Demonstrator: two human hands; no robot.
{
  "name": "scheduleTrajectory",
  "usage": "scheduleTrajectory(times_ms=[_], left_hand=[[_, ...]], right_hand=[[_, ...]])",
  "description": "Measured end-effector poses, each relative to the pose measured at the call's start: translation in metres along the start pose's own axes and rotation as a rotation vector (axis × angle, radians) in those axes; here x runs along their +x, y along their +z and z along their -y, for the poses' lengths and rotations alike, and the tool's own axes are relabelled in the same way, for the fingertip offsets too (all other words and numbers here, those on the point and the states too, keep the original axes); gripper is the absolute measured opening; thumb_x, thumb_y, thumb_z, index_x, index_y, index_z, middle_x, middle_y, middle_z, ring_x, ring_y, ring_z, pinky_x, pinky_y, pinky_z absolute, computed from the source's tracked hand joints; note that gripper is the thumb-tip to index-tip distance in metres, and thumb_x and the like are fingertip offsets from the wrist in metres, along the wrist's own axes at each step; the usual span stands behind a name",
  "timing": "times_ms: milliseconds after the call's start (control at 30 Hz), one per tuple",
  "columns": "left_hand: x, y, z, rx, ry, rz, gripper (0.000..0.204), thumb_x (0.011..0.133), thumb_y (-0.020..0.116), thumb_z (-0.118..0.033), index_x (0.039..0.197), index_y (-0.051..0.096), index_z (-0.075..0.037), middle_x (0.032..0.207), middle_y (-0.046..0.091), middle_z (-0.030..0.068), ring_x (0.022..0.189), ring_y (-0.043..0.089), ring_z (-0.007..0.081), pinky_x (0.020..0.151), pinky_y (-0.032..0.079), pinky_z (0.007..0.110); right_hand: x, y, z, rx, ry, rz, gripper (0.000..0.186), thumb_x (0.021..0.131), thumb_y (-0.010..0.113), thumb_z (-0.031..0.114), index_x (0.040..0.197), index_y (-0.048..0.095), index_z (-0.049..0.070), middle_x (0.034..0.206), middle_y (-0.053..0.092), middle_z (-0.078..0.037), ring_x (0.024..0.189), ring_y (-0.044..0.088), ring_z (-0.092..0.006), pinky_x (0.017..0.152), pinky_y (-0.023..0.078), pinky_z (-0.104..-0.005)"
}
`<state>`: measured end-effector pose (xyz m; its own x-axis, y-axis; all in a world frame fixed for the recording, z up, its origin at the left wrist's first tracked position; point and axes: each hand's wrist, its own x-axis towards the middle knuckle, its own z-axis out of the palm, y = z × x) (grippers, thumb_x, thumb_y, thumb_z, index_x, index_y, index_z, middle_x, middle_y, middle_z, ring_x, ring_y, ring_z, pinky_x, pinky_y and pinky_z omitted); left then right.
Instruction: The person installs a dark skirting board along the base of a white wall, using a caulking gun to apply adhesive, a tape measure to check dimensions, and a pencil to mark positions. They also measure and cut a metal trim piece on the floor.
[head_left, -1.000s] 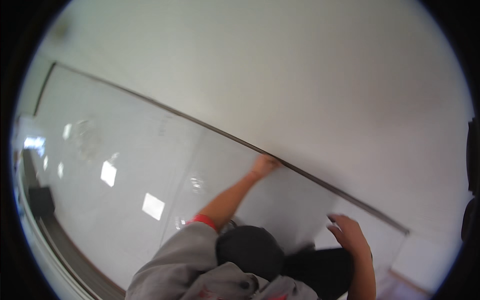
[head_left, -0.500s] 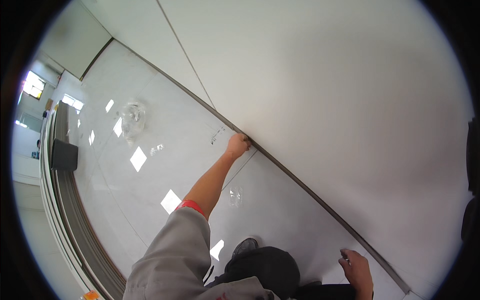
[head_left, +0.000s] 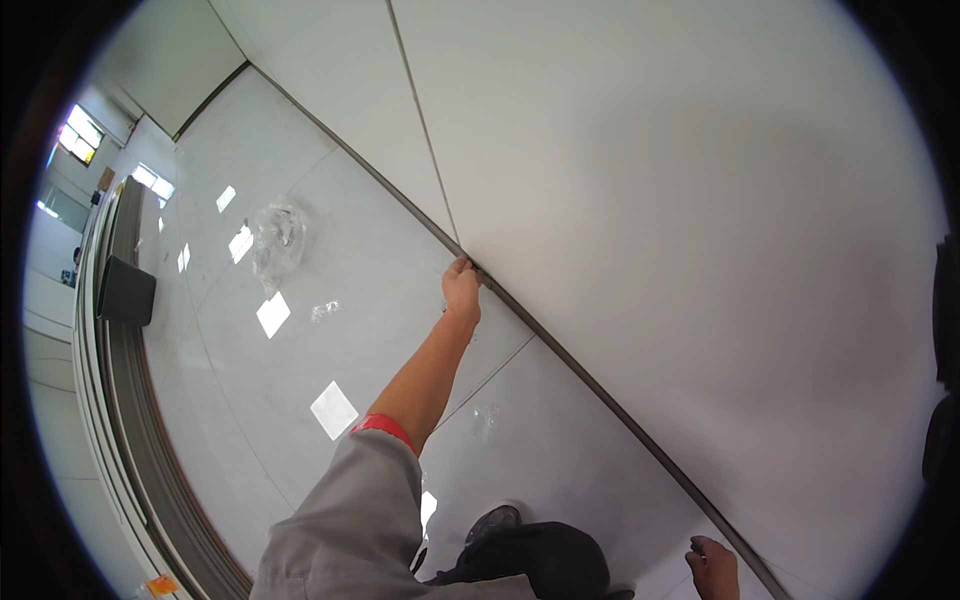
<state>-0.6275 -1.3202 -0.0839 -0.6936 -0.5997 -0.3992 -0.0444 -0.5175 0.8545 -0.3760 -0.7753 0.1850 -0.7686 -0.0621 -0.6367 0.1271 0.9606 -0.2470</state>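
My left hand (head_left: 462, 282) is at a long dark strip (head_left: 603, 396) that runs diagonally along the junction of a white wall panel (head_left: 720, 220) and the glossy pale floor (head_left: 230, 370). Its fingers are curled onto the strip near where a vertical seam in the panel meets it. My right hand (head_left: 715, 568) is low at the right, beside the strip, fingers bent round a small dark something that I cannot make out. My dark-trousered leg and shoe (head_left: 492, 524) show below.
At the left lie long stacked boards or strips (head_left: 140, 420) with a dark grey block (head_left: 126, 292) on them. A crumpled clear plastic bag (head_left: 280, 240) lies on the floor. A small orange piece (head_left: 160, 585) is at bottom left. A window (head_left: 80, 133) shows far back.
My left hand has moved up-left along the strip. My right hand has moved down in the view. The view has shifted, bringing the panel seam and far corner into sight.
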Motion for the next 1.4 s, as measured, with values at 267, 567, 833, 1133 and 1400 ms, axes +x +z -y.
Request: scheduleTrajectory(times_ms=[267, 567, 833, 1133, 1400], left_hand=[[0.061, -0.035, -0.028, 0.019, -0.018, -0.108, 0.043, 0.095, 0.043, 0.001, 0.137, 0.045, 0.012, 0.126, 0.060, 0.0164, 0.113, 0.062, 0.0258, 0.096, 0.053, 0.038], [0.088, -0.075, 0.006, 0.924, 0.262, 0.222, 0.027, 0.093, 0.057, -0.007, 0.115, 0.063, 0.008, 0.105, 0.068, 0.0138, 0.090, 0.065, 0.0230, 0.079, 0.056, 0.036], [-0.167, 0.015, 0.116, 0.445, -0.274, 0.462, 0.030, 0.089, 0.068, -0.015, 0.110, 0.067, 0.006, 0.101, 0.070, 0.0111, 0.086, 0.067, 0.0200, 0.073, 0.057, 0.033], [0.029, -0.088, 0.028, 0.149, 0.253, -0.062, 0.052, 0.093, 0.042, -0.004, 0.144, 0.039, 0.008, 0.141, 0.054, 0.0207, 0.132, 0.051, 0.0280, 0.108, 0.040, 0.033], [0.098, -0.069, -0.029, -0.093, 0.048, 0.106, 0.071, 0.087, 0.041, 0.000, 0.154, 0.018, 0.010, 0.160, 0.030, 0.0202, 0.148, 0.031, 0.0279, 0.118, 0.029, 0.035]], right_hand=[[0.025, 0.001, 0.028, -0.043, 0.074, 0.039, 0.035, 0.099, 0.056, 0.026, 0.125, 0.064, 0.003, 0.121, 0.067, -0.019, 0.118, 0.061, -0.0351, 0.099, 0.047, -0.0428], [0.009, 0.033, -0.049, -0.127, -0.008, -0.076, 0.028, 0.088, 0.067, 0.022, 0.110, 0.070, 0.005, 0.105, 0.071, -0.017, 0.099, 0.067, -0.0373, 0.086, 0.053, -0.0454], [0.020, -0.038, -0.009, 0.042, -0.074, -0.345, 0.028, 0.094, 0.062, 0.017, 0.114, 0.063, -0.002, 0.110, 0.067, -0.023, 0.102, 0.065, -0.0382, 0.087, 0.051, -0.0406], [-0.124, 0.019, -0.096, 0.098, 0.188, -0.381, 0.029, 0.099, 0.057, 0.019, 0.121, 0.066, 0.002, 0.102, 0.071, -0.015, 0.088, 0.066, -0.0236, 0.078, 0.052, -0.0345], [-0.105, -0.029, -0.102, 0.125, 0.287, -0.390, 0.030, 0.100, 0.057, 0.023, 0.120, 0.065, 0.001, 0.097, 0.070, -0.010, 0.085, 0.063, -0.0173, 0.074, 0.052, -0.0332]])
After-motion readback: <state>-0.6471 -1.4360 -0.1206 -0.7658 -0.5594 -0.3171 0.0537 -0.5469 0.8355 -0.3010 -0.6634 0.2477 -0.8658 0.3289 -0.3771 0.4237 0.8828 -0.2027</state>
